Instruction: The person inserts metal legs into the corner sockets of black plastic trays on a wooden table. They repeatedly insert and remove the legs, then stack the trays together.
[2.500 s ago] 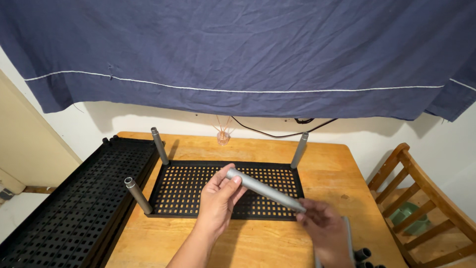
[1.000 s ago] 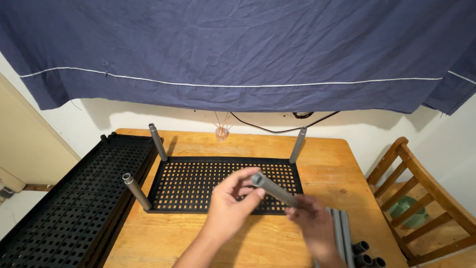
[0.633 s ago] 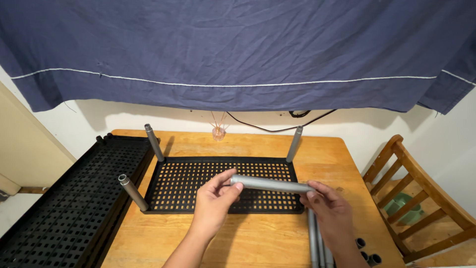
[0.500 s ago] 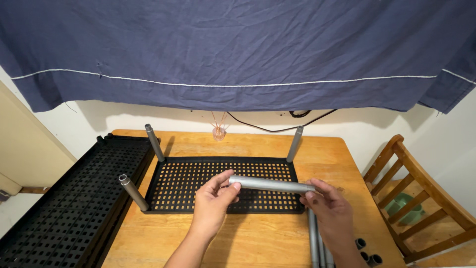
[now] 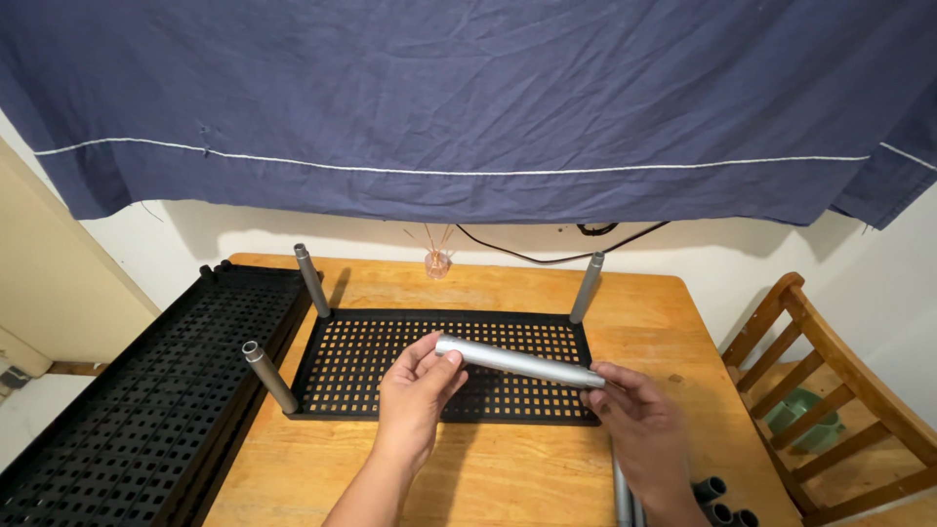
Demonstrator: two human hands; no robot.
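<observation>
The grey tube [image 5: 519, 362], earlier steeply slanted, now lies almost level across the black perforated shelf [image 5: 390, 363], the left hand [image 5: 415, 395] and right hand [image 5: 639, 429] gripping opposite ends.

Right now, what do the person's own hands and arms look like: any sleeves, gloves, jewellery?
Both hands are bare: no gloves, and no rings or watch that I can make out. The left hand leads to a bare forearm with no sleeve in view. The right hand shows a bare wrist; the rest is out of frame.
</observation>
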